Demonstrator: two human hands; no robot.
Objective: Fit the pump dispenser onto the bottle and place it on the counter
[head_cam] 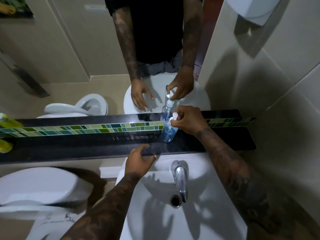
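A clear bottle [167, 132] with blue liquid stands on the black counter ledge [86, 146] below the mirror. A white pump dispenser [173, 117] sits on its neck. My right hand [188, 121] grips the pump head and the bottle's top from the right. My left hand [138, 159] hovers at the ledge's front edge, fingers spread, holding nothing. The mirror shows the same bottle and both hands reflected.
A white sink [173, 196] with a chrome tap [181, 179] and drain [175, 200] lies below the ledge. A toilet [34, 189] stands at the left. Yellow bottles [5, 146] sit at the ledge's far left. A tiled wall closes the right side.
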